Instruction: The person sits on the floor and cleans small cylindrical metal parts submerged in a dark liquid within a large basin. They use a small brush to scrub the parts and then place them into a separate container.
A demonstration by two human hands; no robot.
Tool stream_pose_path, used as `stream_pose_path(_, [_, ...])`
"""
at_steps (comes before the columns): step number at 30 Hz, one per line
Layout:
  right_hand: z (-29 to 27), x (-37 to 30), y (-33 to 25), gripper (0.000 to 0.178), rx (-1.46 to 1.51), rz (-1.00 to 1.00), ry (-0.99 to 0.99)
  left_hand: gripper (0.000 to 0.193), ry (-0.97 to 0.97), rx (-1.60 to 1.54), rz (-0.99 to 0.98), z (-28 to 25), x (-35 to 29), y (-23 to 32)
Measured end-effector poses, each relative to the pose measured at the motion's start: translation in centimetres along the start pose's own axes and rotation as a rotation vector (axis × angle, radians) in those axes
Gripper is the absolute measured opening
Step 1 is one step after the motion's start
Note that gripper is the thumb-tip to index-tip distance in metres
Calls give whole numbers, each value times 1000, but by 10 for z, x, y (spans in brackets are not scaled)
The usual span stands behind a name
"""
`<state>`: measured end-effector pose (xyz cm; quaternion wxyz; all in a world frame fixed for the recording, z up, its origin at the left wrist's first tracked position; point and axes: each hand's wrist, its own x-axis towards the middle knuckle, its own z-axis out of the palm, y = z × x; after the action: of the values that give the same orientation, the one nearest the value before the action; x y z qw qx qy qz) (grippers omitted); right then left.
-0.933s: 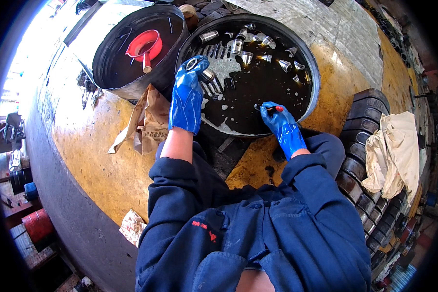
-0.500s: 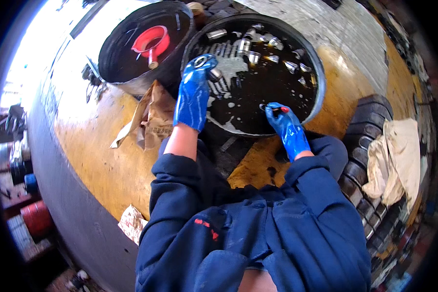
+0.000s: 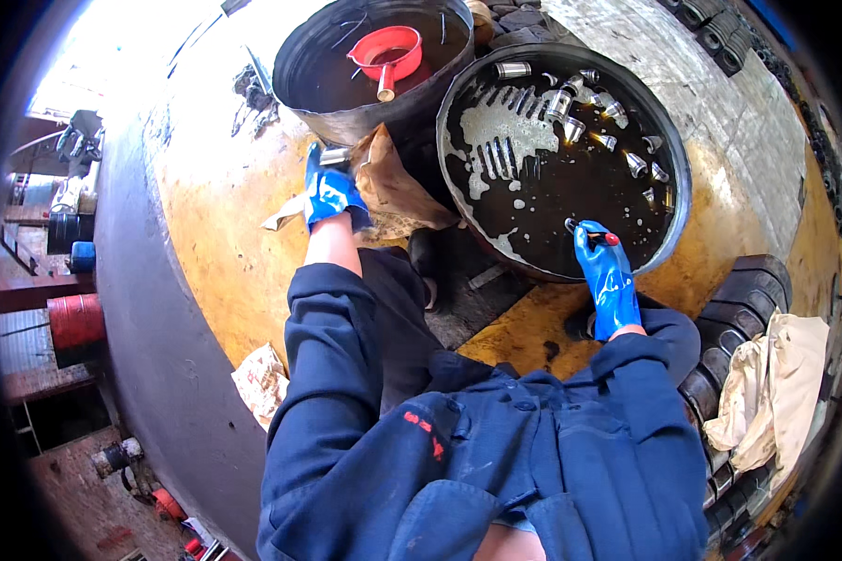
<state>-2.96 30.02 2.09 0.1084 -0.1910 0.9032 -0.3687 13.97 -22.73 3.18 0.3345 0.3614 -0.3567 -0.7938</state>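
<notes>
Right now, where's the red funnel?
Head view, upper middle: the red funnel sits in the dark liquid of the left tub, just left of the larger basin of metal parts.

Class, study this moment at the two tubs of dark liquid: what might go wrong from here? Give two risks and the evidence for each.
1. The left hand, gloved and wet, holds a small metal part over brown paper beside the tubs; it may slip and drop on the stained floor.
2. The right hand holds a small tool at the rim of the dark tub, so liquid could splash or drip onto the blue coverall.
</notes>
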Motion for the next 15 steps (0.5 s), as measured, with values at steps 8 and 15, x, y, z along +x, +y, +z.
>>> stream_pose_path(8, [-4,-4,-8,18,-57,15,6,35,474,-209,-402,-8,-8,-36])
stream_pose_path(15, [-2,-2,-1,18,13,-32,1,35,537,-205,-349,9,-7,-36])
